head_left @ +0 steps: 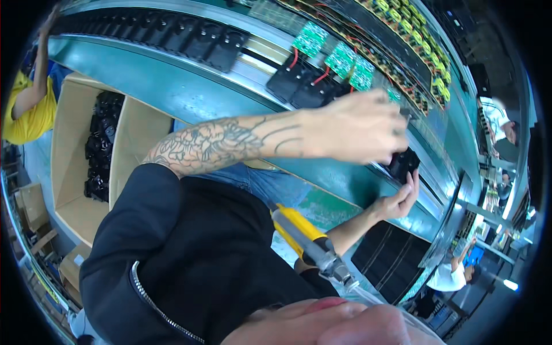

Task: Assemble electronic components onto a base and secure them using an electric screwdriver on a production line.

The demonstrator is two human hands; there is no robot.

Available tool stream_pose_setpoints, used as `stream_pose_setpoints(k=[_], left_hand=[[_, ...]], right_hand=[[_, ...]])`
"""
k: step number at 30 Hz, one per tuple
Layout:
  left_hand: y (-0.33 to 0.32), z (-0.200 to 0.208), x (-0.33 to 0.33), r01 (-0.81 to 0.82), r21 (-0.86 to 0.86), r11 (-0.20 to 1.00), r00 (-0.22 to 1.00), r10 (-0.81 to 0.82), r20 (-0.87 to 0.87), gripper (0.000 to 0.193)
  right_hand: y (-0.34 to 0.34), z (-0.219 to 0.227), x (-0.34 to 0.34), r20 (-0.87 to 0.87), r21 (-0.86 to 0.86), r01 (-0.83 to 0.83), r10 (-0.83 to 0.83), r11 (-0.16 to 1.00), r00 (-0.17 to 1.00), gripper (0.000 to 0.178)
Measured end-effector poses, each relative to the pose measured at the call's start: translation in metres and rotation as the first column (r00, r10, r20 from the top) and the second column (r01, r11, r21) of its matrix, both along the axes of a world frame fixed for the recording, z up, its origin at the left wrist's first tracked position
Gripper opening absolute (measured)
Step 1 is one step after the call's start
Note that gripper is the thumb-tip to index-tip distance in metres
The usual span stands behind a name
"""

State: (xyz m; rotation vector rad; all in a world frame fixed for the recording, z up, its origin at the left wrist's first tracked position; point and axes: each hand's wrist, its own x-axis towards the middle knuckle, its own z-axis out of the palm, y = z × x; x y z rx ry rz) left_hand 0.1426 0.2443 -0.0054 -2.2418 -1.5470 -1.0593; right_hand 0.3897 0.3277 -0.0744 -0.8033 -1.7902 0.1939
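Observation:
My left hand (368, 126), at the end of a tattooed forearm, reaches over the bench with curled fingers. It is slightly blurred, and what its fingers grip, if anything, is hidden. Just below it, at the bench's near edge, my right hand (399, 198) holds a black plastic housing (405, 164) between thumb and fingers. Beside my left wrist sit black housings (310, 89) wired in red to green circuit boards (310, 39). A yellow and grey power screwdriver (305, 233) hangs in front of my chest, touched by neither hand.
A row of black housings (172, 31) lines the rail at the far left. Boards with yellow-wound coils (411, 34) lie at the back. An open cardboard box (141, 138) with black parts (103, 146) stands at left. A person in yellow (34, 109) is beyond it.

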Motion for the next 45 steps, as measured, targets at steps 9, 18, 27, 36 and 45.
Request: stream_pose_setpoints(k=[9, 18, 27, 36, 45], left_hand=[[-0.049, -0.015, -0.027, -0.185, 0.010, 0.983, 0.974, 0.184, -0.128, 0.016], [-0.125, -0.013, -0.079, -0.393, 0.151, 0.907, 0.913, 0.364, 0.184, 0.021], [-0.189, -0.020, -0.104, -0.643, -0.072, 0.762, 0.757, 0.647, 0.095, 0.027], [-0.169, -0.047, -0.106, -0.750, 0.063, 0.659, 0.659, 0.735, 0.156, 0.028], [-0.169, -0.057, -0.118, -0.827, 0.127, 0.548, 0.561, 0.785, 0.261, 0.033]], right_hand=[[0.005, -0.005, 0.011, 0.161, -0.009, -0.046, 0.047, 0.999, 0.986, 0.023], [0.008, -0.008, 0.004, 0.104, 0.023, -0.049, 0.047, 0.999, 0.993, 0.025], [0.018, -0.014, 0.016, 0.004, -0.089, -0.075, 0.076, 0.993, 0.997, 0.027], [0.021, 0.028, -0.003, -0.100, -0.153, -0.052, 0.037, 0.987, 0.994, 0.022], [0.157, 0.116, -0.097, 0.552, -0.010, 0.207, -0.167, 0.978, 0.817, 0.048]])
